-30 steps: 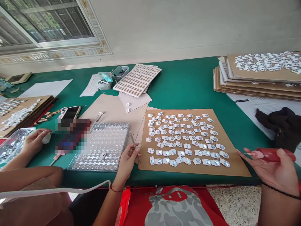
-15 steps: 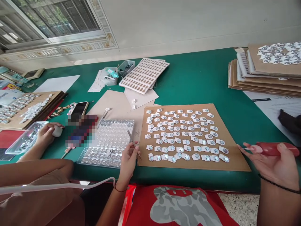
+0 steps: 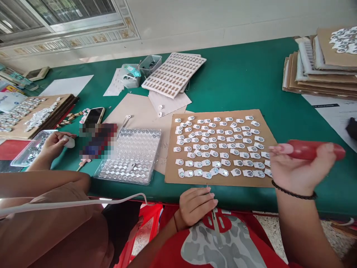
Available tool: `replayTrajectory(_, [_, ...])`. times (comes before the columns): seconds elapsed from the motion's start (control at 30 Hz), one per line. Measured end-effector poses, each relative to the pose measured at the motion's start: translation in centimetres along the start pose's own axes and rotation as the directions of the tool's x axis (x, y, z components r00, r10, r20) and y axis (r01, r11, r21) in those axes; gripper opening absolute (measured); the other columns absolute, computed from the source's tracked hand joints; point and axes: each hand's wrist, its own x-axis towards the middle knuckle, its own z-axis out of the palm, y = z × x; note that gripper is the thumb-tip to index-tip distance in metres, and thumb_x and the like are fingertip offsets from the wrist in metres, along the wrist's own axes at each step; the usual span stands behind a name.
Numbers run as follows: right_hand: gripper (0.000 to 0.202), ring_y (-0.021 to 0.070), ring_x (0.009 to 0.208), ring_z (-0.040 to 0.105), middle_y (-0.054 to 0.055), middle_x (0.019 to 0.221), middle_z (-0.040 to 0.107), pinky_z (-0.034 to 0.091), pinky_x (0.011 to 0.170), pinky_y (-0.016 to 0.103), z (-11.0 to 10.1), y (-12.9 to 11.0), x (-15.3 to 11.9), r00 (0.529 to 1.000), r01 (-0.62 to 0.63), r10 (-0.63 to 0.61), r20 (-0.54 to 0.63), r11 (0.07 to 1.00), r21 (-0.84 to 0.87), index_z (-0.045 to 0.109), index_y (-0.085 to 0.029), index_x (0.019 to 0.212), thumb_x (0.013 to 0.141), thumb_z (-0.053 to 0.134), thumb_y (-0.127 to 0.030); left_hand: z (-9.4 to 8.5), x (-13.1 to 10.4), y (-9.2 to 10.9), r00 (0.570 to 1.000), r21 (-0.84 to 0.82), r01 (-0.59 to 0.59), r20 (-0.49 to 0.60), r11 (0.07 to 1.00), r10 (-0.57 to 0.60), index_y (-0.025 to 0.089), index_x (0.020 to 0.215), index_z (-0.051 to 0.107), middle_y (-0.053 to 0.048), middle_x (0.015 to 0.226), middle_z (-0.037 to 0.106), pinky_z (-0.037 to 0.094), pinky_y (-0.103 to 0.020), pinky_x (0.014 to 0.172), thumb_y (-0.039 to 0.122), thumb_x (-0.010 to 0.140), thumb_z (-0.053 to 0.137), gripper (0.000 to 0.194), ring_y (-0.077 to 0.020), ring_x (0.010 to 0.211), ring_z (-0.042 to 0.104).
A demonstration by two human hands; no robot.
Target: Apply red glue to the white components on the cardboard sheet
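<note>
My left hand (image 3: 196, 206) is closed round a pair of metal tweezers (image 3: 215, 222), held in front of my red shirt at the table's near edge. The tip pokes out above the fingers; the middle is hidden by them. My right hand (image 3: 299, 173) grips a red squeeze bottle (image 3: 309, 149) with a pale nozzle pointing left, raised over the right edge of a cardboard sheet (image 3: 173, 176). Rows of small white tabs with round silvery discs (image 3: 206, 162) lie on that sheet. My right hand covers some of the rightmost ones.
A clear tray (image 3: 139, 149) of round parts lies left of the cardboard. Beyond it are slotted white boards (image 3: 174, 74) and small tubs (image 3: 150, 65). Cardboard sheets (image 3: 292, 74) are stacked at right. At left, a co-worker's hand (image 3: 55, 145) holds a white piece by a parts box (image 3: 19, 160).
My left hand has moved right and nearer my body with the tweezers, away from the clear tray. My right hand has brought the bottle left and up, over the cardboard's edge. The view has shifted slightly.
</note>
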Motion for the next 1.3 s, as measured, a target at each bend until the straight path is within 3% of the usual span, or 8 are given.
replayTrajectory(0.03, [0.036,0.0112,0.047,0.047,-0.006,0.046,0.042,0.046,0.052,0.027,1.4,0.3,-0.6,0.996,0.035,-0.034,0.087,0.999,-0.004,0.045,-0.02,0.059,0.06,0.058,-0.054,0.3,0.0,0.1,1.0,0.038,-0.028,0.012,0.999,0.027,0.014,0.101,0.06,-0.006,0.087,0.071,0.054,-0.025,0.076,0.012,0.081,0.056,0.02,-0.0171,0.1,0.063])
replayTrajectory(0.13, [0.039,0.0119,0.044,0.047,-0.006,0.047,0.044,0.042,0.045,0.025,4.4,1.8,-2.3,0.982,0.023,-0.017,0.189,0.999,-0.03,0.046,-0.021,0.064,0.06,0.058,-0.058,0.8,-0.4,0.0,1.0,0.105,0.009,0.016,0.994,-0.011,0.014,0.1,0.06,-0.006,0.089,0.071,0.053,-0.024,0.074,0.01,0.08,0.057,0.02,-0.0183,0.106,0.06])
replayTrajectory(0.23, [0.041,0.0117,0.042,0.047,-0.004,0.046,0.043,0.039,0.041,0.024,5.4,4.0,-3.4,0.966,-0.053,0.074,0.247,0.995,-0.088,0.046,-0.021,0.062,0.062,0.056,-0.06,1.0,-0.9,-0.2,1.0,0.141,0.005,0.029,0.99,-0.01,0.013,0.099,0.061,-0.006,0.089,0.071,0.053,-0.025,0.076,0.009,0.08,0.058,0.02,-0.0189,0.107,0.06])
replayTrajectory(0.4, [0.037,0.0117,0.047,0.048,-0.003,0.053,0.044,0.042,0.043,0.025,4.5,6.1,-4.4,0.945,-0.124,0.162,0.286,0.981,-0.146,0.05,-0.021,0.066,0.069,0.053,-0.057,1.3,-1.2,-0.3,0.999,0.157,0.04,0.026,0.987,-0.044,0.011,0.098,0.061,-0.007,0.089,0.071,0.054,-0.027,0.079,0.008,0.081,0.056,0.019,-0.019,0.106,0.06])
replayTrajectory(0.7, [0.03,0.0112,0.053,0.053,-0.003,0.061,0.05,0.045,0.045,0.023,4.2,6.6,-5.5,0.907,-0.144,0.218,0.361,0.964,-0.222,0.054,-0.021,0.072,0.071,0.057,-0.051,1.6,-0.5,-0.1,0.993,0.147,0.11,0.033,0.983,-0.116,0.012,0.102,0.059,-0.007,0.093,0.07,0.054,-0.033,0.087,0.008,0.082,0.055,0.021,-0.0193,0.107,0.059])
replayTrajectory(0.83, [0.027,0.0115,0.058,0.055,-0.002,0.065,0.053,0.046,0.048,0.023,3.9,6.7,-5.7,0.897,-0.109,0.2,0.395,0.965,-0.24,0.056,-0.022,0.076,0.073,0.057,-0.048,1.6,-0.5,-0.1,0.99,0.143,0.132,0.028,0.981,-0.137,0.011,0.101,0.06,-0.007,0.094,0.07,0.054,-0.033,0.088,0.008,0.08,0.058,0.022,-0.0201,0.107,0.059])
replayTrajectory(1.07, [0.031,0.014,0.047,0.052,-0.001,0.058,0.051,0.038,0.037,0.026,3.3,7.1,-5.4,0.868,-0.033,0.169,0.467,0.958,-0.285,0.054,-0.022,0.073,0.075,0.056,-0.053,2.1,-0.7,-0.1,0.985,0.17,0.174,-0.034,0.97,-0.171,0.013,0.098,0.062,-0.006,0.092,0.07,0.055,-0.03,0.082,0.008,0.078,0.06,0.021,-0.0187,0.103,0.061])
replayTrajectory(1.3, [0.025,0.0175,0.057,0.058,0.0,0.061,0.06,0.048,0.052,0.032,3.3,6.7,-6.0,0.774,0.142,0.146,0.616,0.909,-0.393,0.061,-0.022,0.074,0.075,0.062,-0.047,2.2,-0.8,-0.1,0.984,0.15,0.177,-0.019,0.973,-0.176,0.011,0.099,0.062,-0.008,0.094,0.069,0.055,-0.031,0.081,0.005,0.077,0.061,0.023,-0.021,0.104,0.061])
